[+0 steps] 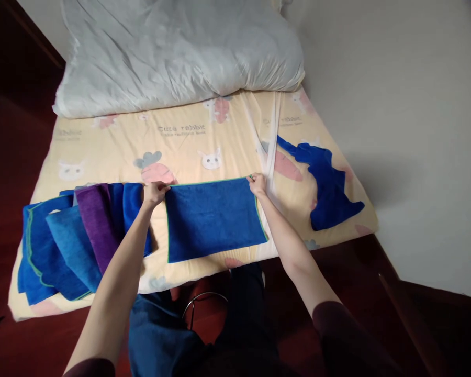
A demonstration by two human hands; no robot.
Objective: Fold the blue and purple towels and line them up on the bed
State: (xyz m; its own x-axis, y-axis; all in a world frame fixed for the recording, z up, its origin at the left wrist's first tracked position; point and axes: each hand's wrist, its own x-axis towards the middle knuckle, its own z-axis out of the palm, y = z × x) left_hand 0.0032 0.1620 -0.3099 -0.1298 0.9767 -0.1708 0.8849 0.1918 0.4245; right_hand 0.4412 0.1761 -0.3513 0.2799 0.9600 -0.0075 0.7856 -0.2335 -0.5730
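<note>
Pinching its far corners, my fingers [166, 189] hold a green-edged blue cloth [216, 222] over the rabbit-print bed [118, 149] beside a pale wall [408, 104].

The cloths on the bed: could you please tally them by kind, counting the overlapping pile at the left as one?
Spread blue cloth, held at its far corners by the left hand and right hand: 1
Crumpled blue cloth: 1
Overlapping pile, too layered to count singly: 1
Total: 3
</note>
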